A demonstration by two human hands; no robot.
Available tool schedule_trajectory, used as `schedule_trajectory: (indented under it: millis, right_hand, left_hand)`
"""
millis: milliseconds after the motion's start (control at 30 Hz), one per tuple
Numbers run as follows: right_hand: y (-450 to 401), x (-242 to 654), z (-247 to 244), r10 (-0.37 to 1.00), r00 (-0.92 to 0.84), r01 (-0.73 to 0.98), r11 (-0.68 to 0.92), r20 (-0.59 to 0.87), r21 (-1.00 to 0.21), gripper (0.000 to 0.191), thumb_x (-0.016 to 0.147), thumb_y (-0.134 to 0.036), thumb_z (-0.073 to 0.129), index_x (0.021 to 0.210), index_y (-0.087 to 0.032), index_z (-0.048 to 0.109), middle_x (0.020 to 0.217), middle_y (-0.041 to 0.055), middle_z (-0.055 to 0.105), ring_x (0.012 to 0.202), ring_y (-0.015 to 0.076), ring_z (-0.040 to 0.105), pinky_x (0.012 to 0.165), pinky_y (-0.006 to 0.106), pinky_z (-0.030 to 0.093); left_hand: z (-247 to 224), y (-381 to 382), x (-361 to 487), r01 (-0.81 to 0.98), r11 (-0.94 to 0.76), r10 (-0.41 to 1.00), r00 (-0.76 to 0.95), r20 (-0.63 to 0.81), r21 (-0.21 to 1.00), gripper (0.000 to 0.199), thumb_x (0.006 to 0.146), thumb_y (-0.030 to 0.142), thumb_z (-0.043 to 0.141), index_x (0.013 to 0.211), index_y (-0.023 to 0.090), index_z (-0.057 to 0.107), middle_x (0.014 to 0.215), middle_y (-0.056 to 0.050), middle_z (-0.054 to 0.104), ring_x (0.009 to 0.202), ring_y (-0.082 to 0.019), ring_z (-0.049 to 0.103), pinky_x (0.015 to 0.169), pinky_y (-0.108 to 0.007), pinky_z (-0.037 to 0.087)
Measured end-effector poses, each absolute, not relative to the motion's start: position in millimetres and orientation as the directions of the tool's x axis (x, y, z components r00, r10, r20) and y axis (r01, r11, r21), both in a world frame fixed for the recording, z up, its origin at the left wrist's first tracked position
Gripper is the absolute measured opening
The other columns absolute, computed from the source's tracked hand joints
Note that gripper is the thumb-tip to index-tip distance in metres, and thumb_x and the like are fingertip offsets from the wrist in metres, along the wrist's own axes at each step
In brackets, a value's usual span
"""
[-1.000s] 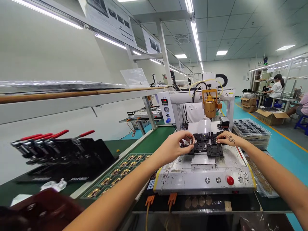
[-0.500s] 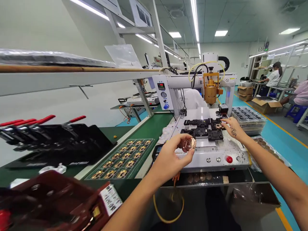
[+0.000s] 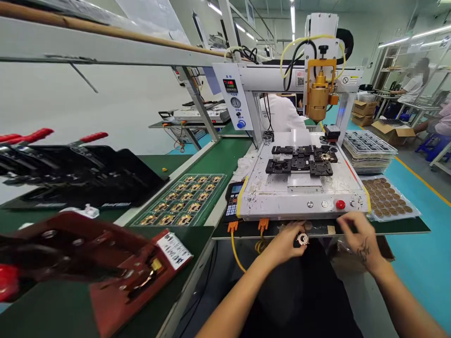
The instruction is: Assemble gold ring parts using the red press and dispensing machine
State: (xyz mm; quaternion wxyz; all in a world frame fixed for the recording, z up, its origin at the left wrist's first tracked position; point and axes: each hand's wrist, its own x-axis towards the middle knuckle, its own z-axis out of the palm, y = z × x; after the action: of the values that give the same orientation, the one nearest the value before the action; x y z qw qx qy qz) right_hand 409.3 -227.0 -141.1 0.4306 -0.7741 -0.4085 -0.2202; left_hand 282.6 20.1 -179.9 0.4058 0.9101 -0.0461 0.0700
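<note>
Pinching a small round copper-coloured part (image 3: pixel 302 239) in the left hand (image 3: pixel 283 246), just in front of the white machine (image 3: pixel 268 206), near the middle of its front edge. Holding the right hand (image 3: pixel 359 234) before the machine's right front corner, thumb and fingers spread apart, with nothing to be seen between them. At the left fingertips, on the side towards the right hand yet well apart from it; so nearer to the left by far. Round, hence without a long axis, and turned with its ringed face roughly towards the camera.

Farther out, on the machine's bed, black fixture blocks (image 3: pixel 278 166); in the one at right rear, a gold ring part (image 3: pixel 324 157). Above the bed, a gold dispensing head (image 3: pixel 319 101). Right of the machine, brown discs (image 3: pixel 392 203) in rows. Left of it, a green tray (image 3: pixel 210 199) of gold ring parts; farther left and nearer the camera, a maroon press (image 3: pixel 116 295).
</note>
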Motion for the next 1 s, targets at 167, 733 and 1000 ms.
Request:
schedule_trajectory:
  millis: [167,733,1000]
  right_hand:
    - [-191.6,380.5,-180.5,0.779,0.430,0.854,-0.187,0.457,-0.485,0.019,0.112,-0.022,0.049,0.113,-0.023,0.068,0.105,0.0090,0.072,0.099,0.0245,0.070,0.089,0.039,0.059]
    - [-178.8,393.8,-242.1,0.742,0.290,0.947,-0.131,0.604,-0.295,0.026,0.110,-0.015,0.050,0.113,-0.017,0.076,0.096,0.0138,0.075,0.085,0.0246,0.068,0.075,0.038,0.056]
    - [-222.2,359.9,-243.3,0.658,0.306,0.929,-0.048,0.688,-0.367,0.021,0.106,-0.017,0.057,0.107,-0.024,0.076,0.093,0.0086,0.079,0.079,0.0217,0.073,0.072,0.034,0.060]
  left_hand:
    - [-195.0,15.5,261.8,-0.172,-0.667,-0.075,0.984,0.164,0.725,0.043,0.081,0.016,0.078,0.123,0.020,0.067,0.160,-0.016,0.058,0.155,-0.032,0.046,0.131,-0.052,0.033]
    - [-173.6,20.4,265.5,-0.092,-0.590,-0.080,0.995,0.055,0.802,0.038,0.077,0.013,0.079,0.114,0.020,0.072,0.162,-0.016,0.056,0.155,-0.034,0.047,0.130,-0.049,0.036]
    - [-174.1,17.3,267.2,-0.081,-0.630,-0.044,0.997,0.068,0.772,0.033,0.079,0.013,0.078,0.109,0.022,0.069,0.160,-0.014,0.058,0.154,-0.036,0.048,0.127,-0.054,0.037]
